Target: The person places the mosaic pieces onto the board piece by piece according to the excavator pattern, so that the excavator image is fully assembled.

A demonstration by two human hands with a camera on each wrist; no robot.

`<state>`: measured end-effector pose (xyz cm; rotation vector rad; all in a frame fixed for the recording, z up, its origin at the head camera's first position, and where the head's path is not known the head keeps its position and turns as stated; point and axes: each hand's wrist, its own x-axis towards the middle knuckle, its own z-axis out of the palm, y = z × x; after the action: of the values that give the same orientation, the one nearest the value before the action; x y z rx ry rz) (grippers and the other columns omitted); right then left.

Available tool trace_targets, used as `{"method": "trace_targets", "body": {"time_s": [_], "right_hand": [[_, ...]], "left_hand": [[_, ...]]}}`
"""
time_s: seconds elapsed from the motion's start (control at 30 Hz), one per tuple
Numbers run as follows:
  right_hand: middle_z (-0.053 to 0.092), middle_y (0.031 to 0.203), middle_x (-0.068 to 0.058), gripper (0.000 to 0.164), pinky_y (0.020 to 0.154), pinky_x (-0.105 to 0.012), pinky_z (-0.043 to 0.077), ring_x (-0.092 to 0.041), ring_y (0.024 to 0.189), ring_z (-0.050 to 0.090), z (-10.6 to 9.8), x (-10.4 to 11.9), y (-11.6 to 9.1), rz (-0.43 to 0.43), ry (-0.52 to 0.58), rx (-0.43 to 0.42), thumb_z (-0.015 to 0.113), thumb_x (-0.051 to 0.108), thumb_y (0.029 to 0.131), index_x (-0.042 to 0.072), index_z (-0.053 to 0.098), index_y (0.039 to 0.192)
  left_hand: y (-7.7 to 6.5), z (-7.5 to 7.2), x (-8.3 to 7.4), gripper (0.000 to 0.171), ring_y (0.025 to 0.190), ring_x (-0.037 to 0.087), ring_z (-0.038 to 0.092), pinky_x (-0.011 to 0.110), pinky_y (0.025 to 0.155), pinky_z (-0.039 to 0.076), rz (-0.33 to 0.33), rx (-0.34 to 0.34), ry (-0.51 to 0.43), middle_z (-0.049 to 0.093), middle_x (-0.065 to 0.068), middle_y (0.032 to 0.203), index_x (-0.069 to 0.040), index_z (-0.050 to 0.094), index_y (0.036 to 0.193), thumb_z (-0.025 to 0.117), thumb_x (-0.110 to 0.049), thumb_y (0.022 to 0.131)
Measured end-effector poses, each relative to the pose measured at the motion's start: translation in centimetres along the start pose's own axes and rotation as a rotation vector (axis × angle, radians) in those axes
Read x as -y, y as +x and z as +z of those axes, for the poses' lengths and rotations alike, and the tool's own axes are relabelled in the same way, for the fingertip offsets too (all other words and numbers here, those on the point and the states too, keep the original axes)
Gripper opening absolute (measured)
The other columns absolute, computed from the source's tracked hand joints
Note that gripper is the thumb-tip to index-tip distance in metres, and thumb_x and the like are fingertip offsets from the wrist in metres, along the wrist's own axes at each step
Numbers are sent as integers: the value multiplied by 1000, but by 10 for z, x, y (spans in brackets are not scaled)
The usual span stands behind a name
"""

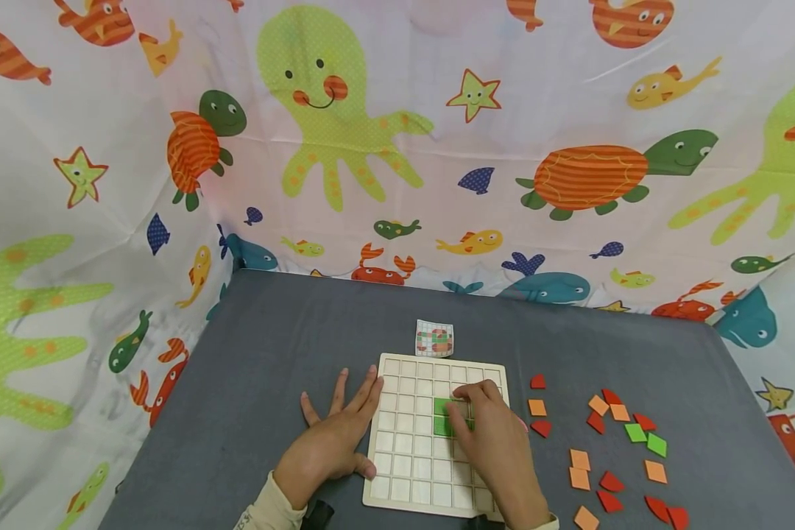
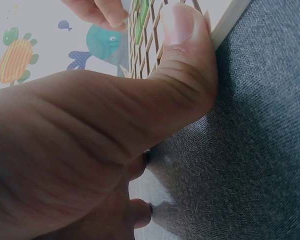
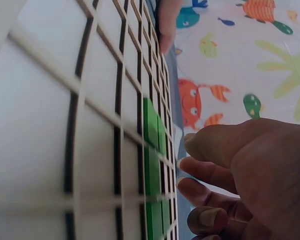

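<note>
A pale wooden grid board (image 1: 411,467) lies on the grey cloth. My left hand (image 1: 334,445) spreads along its left side, with the thumb (image 2: 182,55) resting on the board's edge and the fingertips beside the frame farther up. Green square tiles (image 1: 443,425) sit in grid cells near the middle, partly covered by my right hand (image 1: 497,442). That hand hovers over the board, fingers loosely bent; in the right wrist view its thumb and fingertips (image 3: 190,187) show no tile between them. A pinkish edge (image 1: 522,423) peeks out beside the right hand.
Loose orange squares (image 1: 579,478), red quarter-round pieces (image 1: 609,503) and green tiles (image 1: 656,444) lie scattered right of the board. Behind the board is a small printed pattern card (image 1: 434,338). A sea-animal curtain (image 1: 437,243) borders the table's back and sides.
</note>
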<state>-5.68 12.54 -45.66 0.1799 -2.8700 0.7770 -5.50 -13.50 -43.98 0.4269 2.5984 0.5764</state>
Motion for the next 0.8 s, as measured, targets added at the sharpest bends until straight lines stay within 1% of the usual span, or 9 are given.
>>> {"method": "trace_targets", "body": {"time_s": [0.1, 0.17, 0.27, 0.33, 0.4, 0.5, 0.6, 0.7, 0.8], "right_hand": [[65, 107, -3, 18, 52, -30, 46, -10, 62, 55, -7, -8, -1, 49, -8, 18, 79, 28, 97, 15, 78, 110], [66, 109, -5, 19, 51, -31, 46, -8, 63, 56, -13, -15, -3, 87, -2, 35, 76, 30, 99, 15, 77, 112], [66, 109, -6, 21, 51, -32, 46, -9, 63, 57, -21, -27, -6, 128, -6, 33, 74, 30, 101, 15, 77, 114], [66, 108, -7, 21, 53, -34, 46, -11, 65, 58, -27, -34, -8, 145, -16, 14, 74, 29, 101, 13, 77, 114], [66, 107, -9, 20, 56, -37, 49, -17, 68, 60, -32, -42, -10, 153, -34, -9, 75, 26, 100, 11, 77, 113], [66, 110, -11, 20, 62, -43, 56, -24, 79, 67, -40, -52, -13, 191, -65, -14, 76, 23, 99, 9, 77, 114], [66, 114, -14, 23, 69, -51, 59, -29, 87, 70, -47, -62, -18, 245, -104, 10, 77, 22, 98, 9, 77, 116], [64, 116, -17, 28, 75, -58, 58, -32, 88, 68, -53, -71, -21, 294, -140, 49, 78, 23, 98, 6, 75, 120], [63, 117, -17, 33, 79, -61, 57, -35, 91, 68, -56, -79, -23, 324, -161, 85, 80, 25, 97, 5, 74, 122]], "left_hand": [[0, 0, 0, 140, 161, 43, -14, 94, 101, -12, -3, 4, 0, -3, 1, 180, -19, 7, 173, 93, -42, 64], [0, 0, 0, 140, 161, 43, -13, 94, 101, -12, -6, 8, 1, -3, 0, 180, -19, 7, 173, 93, -42, 64], [0, 0, 0, 140, 162, 43, -13, 93, 101, -13, -7, 10, 1, -4, 0, 180, -20, 8, 173, 94, -41, 65], [0, 0, 0, 140, 162, 43, -13, 94, 101, -12, -5, 7, -1, -4, 0, 180, -20, 8, 173, 94, -41, 65], [0, 0, 0, 140, 162, 43, -13, 94, 101, -12, -2, 3, -3, -3, 0, 180, -19, 8, 173, 94, -41, 65], [0, 0, 1, 140, 162, 43, -14, 94, 101, -12, -1, 0, -2, -3, 0, 180, -19, 8, 173, 93, -42, 64], [0, 0, 1, 140, 162, 43, -14, 94, 101, -12, 0, 2, 3, -4, 0, 180, -20, 8, 173, 92, -44, 64], [1, 0, 1, 140, 161, 43, -14, 94, 101, -12, -3, 8, 5, -4, 0, 180, -20, 7, 173, 92, -45, 64], [1, 0, 1, 140, 161, 42, -16, 93, 101, -13, -10, 15, -2, -5, -1, 179, -21, 6, 173, 91, -45, 65]]}}
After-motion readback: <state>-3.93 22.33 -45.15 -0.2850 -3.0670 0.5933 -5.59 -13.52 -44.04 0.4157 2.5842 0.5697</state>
